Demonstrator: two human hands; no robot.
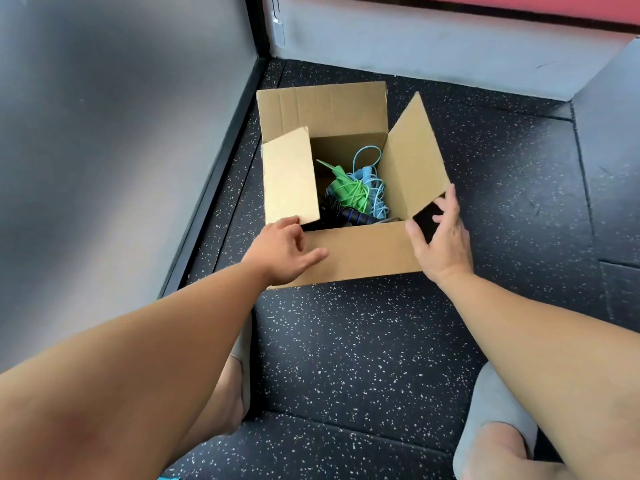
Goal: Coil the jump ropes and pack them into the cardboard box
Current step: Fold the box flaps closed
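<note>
An open cardboard box (360,252) stands on the dark speckled floor in front of me. Inside lie a coiled green jump rope (348,192), a light blue jump rope (372,178) and a dark rope with black-and-blue handles (349,217). My left hand (282,252) reaches to the box's near left corner with loosely spread fingers, touching the near flap and the tip of the left flap. My right hand (441,237) is at the near right corner, fingers spread, its fingertips against the lower edge of the raised right flap (414,168). Neither hand holds a rope.
A grey wall panel with a black base strip (211,174) runs along the left, close to the box. A grey wall (433,53) closes off the back, and a raised grey ledge (609,140) stands at the right. My knees (498,445) are at the bottom.
</note>
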